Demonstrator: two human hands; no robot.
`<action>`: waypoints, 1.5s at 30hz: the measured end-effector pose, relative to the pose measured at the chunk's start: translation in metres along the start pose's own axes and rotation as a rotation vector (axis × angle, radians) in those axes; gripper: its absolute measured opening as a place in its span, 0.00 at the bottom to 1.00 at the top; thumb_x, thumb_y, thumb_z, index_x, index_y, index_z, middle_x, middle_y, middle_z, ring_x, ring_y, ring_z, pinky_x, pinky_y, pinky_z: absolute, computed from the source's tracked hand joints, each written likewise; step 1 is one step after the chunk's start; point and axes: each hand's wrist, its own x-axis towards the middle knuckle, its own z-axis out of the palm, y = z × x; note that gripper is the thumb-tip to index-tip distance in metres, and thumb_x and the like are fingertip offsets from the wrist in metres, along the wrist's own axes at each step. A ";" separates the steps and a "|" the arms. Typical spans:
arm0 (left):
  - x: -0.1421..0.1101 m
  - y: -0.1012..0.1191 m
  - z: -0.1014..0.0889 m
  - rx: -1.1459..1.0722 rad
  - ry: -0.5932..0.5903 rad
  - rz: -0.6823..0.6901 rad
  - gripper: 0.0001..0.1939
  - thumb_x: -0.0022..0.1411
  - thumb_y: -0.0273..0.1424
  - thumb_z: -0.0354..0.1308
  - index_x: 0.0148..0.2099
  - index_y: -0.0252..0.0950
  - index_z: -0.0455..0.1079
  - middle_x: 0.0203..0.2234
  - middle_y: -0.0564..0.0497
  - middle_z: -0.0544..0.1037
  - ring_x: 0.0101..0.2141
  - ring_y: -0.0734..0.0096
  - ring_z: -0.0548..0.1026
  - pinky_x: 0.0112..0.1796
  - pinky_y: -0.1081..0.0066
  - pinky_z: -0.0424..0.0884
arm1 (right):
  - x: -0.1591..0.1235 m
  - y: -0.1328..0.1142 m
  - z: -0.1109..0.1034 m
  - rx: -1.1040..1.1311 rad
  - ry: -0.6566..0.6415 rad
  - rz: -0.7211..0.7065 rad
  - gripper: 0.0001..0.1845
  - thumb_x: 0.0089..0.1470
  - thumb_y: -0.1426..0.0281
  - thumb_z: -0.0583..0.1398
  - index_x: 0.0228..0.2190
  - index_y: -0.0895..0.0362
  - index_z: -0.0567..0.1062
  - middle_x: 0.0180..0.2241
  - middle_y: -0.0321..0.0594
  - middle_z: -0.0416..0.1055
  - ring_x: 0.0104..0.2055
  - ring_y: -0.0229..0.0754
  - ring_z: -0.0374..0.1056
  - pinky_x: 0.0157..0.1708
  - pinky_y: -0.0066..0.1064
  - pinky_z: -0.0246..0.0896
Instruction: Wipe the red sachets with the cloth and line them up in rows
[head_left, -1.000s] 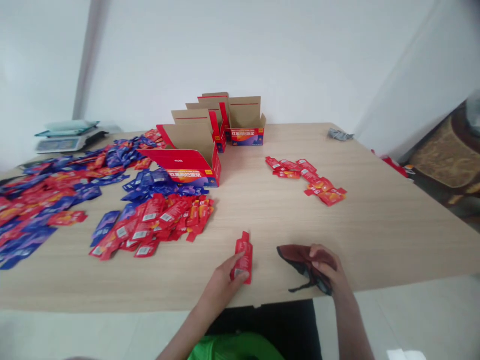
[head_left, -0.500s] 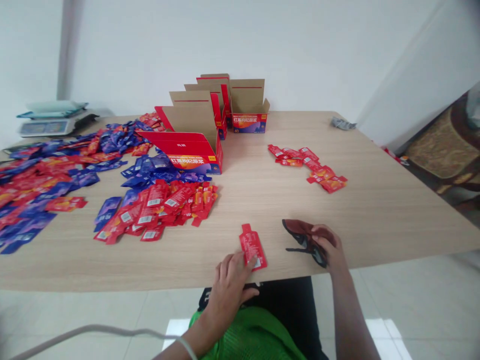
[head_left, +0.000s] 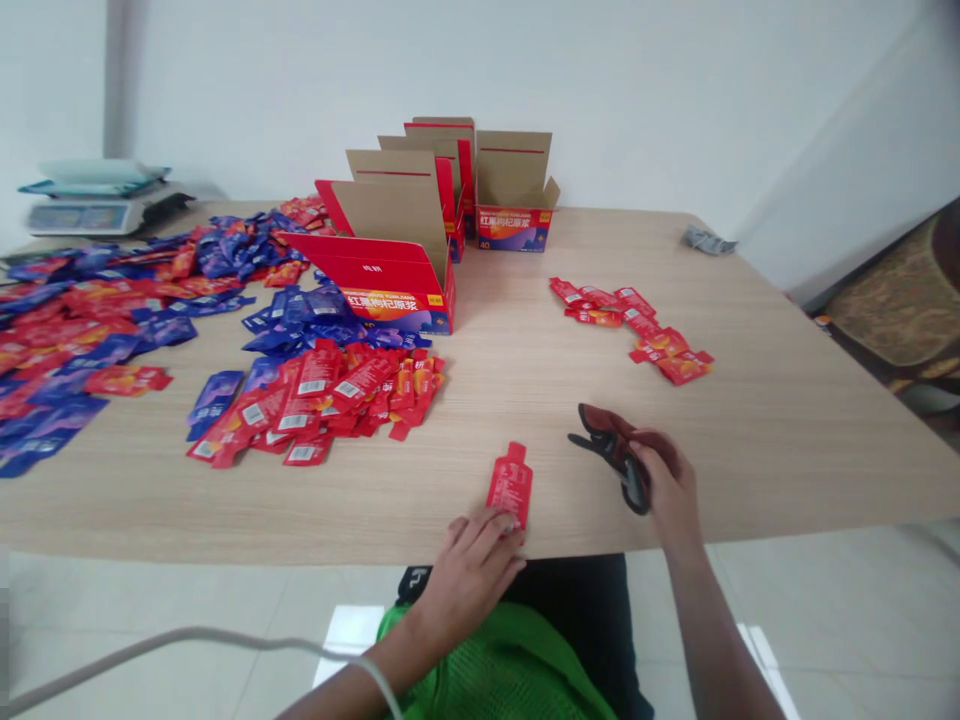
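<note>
- In the head view, the left hand [head_left: 465,575] rests over the lower end of a red pouch [head_left: 510,485], fingers close together and slightly bent; whether they pinch it or merely lie on it, I can't tell.
- That pouch lies flat at the near edge of the worktop [head_left: 442,485], about midway along, its narrow neck pointing to the far edge.
- Over to the right, the right hand [head_left: 670,480] pinches a brown-and-black object [head_left: 616,452] between thumb and fingers, near the same edge. I can't make out what it is.
- To my eye, the step in hand is handling one pouch with the left while the right holds the other thing apart.
- As I judge it, lifting the pouch would call for thumb and fingertips closing on its thin rim, with the right hand keeping its pinch.
- A heap of red pouches [head_left: 322,400] lies left of the hands, with an open box [head_left: 390,305] just behind; more loose pouches [head_left: 641,320] lie towards the far right corner.
</note>
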 end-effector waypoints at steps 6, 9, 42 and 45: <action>-0.016 -0.010 -0.001 -0.064 0.104 0.103 0.15 0.78 0.26 0.54 0.62 0.35 0.73 0.57 0.44 0.79 0.60 0.57 0.74 0.58 0.59 0.69 | -0.041 -0.039 0.065 -0.249 -0.339 -0.389 0.12 0.62 0.60 0.67 0.45 0.50 0.78 0.43 0.42 0.78 0.45 0.48 0.75 0.46 0.41 0.72; -0.020 -0.017 0.003 -0.122 0.073 0.126 0.16 0.78 0.26 0.55 0.63 0.35 0.73 0.56 0.46 0.81 0.58 0.59 0.76 0.58 0.59 0.71 | -0.067 -0.033 0.090 -0.454 -0.676 -0.743 0.13 0.62 0.62 0.69 0.47 0.48 0.77 0.45 0.42 0.78 0.48 0.50 0.73 0.50 0.44 0.73; -0.019 -0.023 0.004 -0.152 0.125 0.139 0.13 0.76 0.26 0.58 0.60 0.37 0.76 0.55 0.48 0.83 0.58 0.65 0.79 0.59 0.63 0.73 | 0.006 -0.003 0.124 -0.787 -0.648 -0.940 0.07 0.67 0.69 0.63 0.46 0.51 0.78 0.44 0.44 0.77 0.47 0.50 0.69 0.49 0.44 0.70; -0.019 -0.021 0.005 -0.155 0.137 0.126 0.13 0.76 0.26 0.59 0.60 0.37 0.76 0.55 0.48 0.83 0.58 0.65 0.79 0.59 0.63 0.72 | 0.009 -0.021 0.120 -0.698 -0.440 -0.916 0.08 0.66 0.68 0.64 0.47 0.50 0.78 0.44 0.44 0.76 0.48 0.51 0.69 0.50 0.46 0.70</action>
